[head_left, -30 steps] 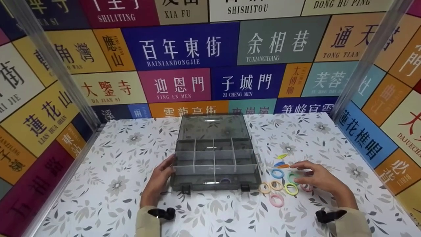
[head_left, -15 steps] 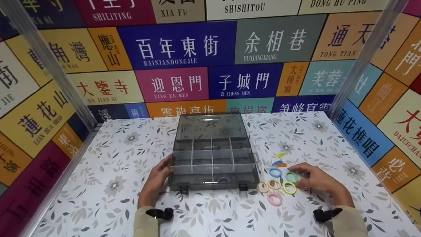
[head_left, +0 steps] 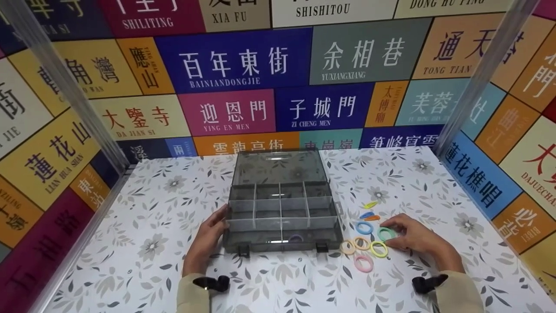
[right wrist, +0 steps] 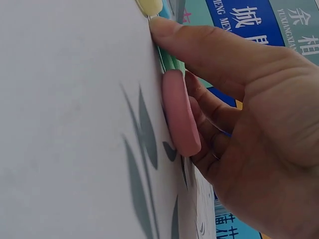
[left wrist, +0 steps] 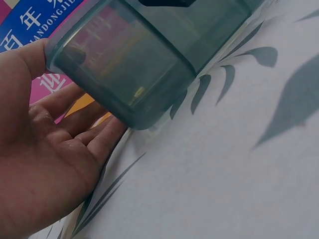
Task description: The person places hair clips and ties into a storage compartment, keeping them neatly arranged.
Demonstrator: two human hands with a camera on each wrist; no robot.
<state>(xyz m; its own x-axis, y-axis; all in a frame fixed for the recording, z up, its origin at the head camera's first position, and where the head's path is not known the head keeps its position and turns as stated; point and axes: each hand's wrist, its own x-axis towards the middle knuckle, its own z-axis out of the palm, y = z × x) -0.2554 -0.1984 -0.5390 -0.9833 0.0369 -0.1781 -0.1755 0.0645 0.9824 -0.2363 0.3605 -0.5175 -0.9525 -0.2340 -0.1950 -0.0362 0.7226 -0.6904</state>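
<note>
A dark see-through compartment box [head_left: 282, 224] stands with its lid [head_left: 280, 167] raised. My left hand [head_left: 212, 230] holds its left side; in the left wrist view the thumb hooks over the rim and the fingers lie along the outer wall. Right of the box, my right hand [head_left: 412, 237] pinches a green hair tie [head_left: 385, 234] between thumb and index finger. A pink hair tie [right wrist: 180, 112] lies under that palm, hidden from the head view. A yellow-green hair tie [head_left: 379, 249] is just beside the thumb. A purple hair tie [head_left: 296, 238] is inside the front right compartment.
Near the right hand lie a blue hair tie [head_left: 364, 228], two pale orange hair ties [head_left: 362, 243] and another pink one [head_left: 364, 263]. Yellow [head_left: 370, 204], blue [head_left: 367, 214] and orange [head_left: 372, 218] hair clips lie behind them. A sign-printed wall [head_left: 234, 61] closes off the back.
My right hand has closed in on the green hair tie, and the yellow-green one has shifted slightly left. The left hand keeps its place on the box.
</note>
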